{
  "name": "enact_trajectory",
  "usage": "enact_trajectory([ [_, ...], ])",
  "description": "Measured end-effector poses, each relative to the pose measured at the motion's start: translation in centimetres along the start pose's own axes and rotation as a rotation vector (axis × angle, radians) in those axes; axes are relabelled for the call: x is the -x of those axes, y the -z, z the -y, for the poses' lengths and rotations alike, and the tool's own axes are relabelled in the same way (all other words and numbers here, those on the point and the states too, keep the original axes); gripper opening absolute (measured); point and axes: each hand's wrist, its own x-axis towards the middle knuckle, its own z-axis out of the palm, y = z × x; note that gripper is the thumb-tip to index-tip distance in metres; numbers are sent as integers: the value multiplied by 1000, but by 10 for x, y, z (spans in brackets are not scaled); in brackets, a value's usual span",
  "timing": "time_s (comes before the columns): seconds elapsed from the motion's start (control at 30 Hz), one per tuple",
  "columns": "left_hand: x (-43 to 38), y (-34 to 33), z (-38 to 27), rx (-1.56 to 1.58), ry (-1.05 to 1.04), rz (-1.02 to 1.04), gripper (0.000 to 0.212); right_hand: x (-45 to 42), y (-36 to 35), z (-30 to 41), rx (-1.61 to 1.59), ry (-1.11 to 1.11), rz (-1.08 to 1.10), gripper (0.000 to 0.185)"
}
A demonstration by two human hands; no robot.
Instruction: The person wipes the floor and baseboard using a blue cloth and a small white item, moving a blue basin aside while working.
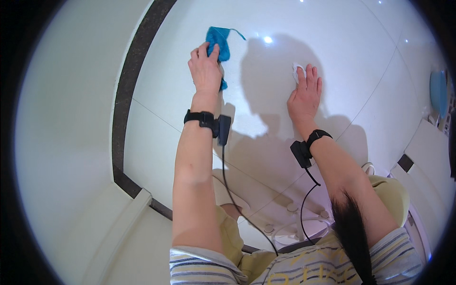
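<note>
My left hand (205, 69) grips a blue-teal cloth (218, 35) against the white tiled floor (171, 85). A thin loop or cord trails from the cloth's top corner, and another bit of it shows beside my wrist. To the right, my right hand (305, 98) lies palm down with fingers stretched out. Its index finger presses on a small crumpled white tissue or thin cloth (295, 71), mostly hidden beneath the fingers. Each wrist wears a black strap with a small black cabled device.
A dark border strip (119, 117) runs along the floor by the pale wall (67, 124) at left. A raised pale ledge (133, 205) meets it at lower left. At far right stands a light-blue basin (438, 92). Black cables (228, 188) hang from my wrists.
</note>
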Motion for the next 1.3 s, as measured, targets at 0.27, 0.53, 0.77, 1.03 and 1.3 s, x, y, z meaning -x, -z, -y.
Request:
enact_trajectory([
  [0.27,-1,-3,2,-7,-52,36,40,2,1,-1,11,-28,36,57],
  [0.53,33,-12,-41,127,-125,34,48,0,-4,-1,-5,-36,42,58],
  [0.77,7,-1,-1,-56,190,23,39,3,-3,2,-16,-7,25,57],
  [1.03,0,-3,-18,117,375,39,36,3,-8,2,-42,0,-1,57],
  [1.3,-23,-12,0,124,378,29,23,2,-12,3,-60,-20,11,56],
])
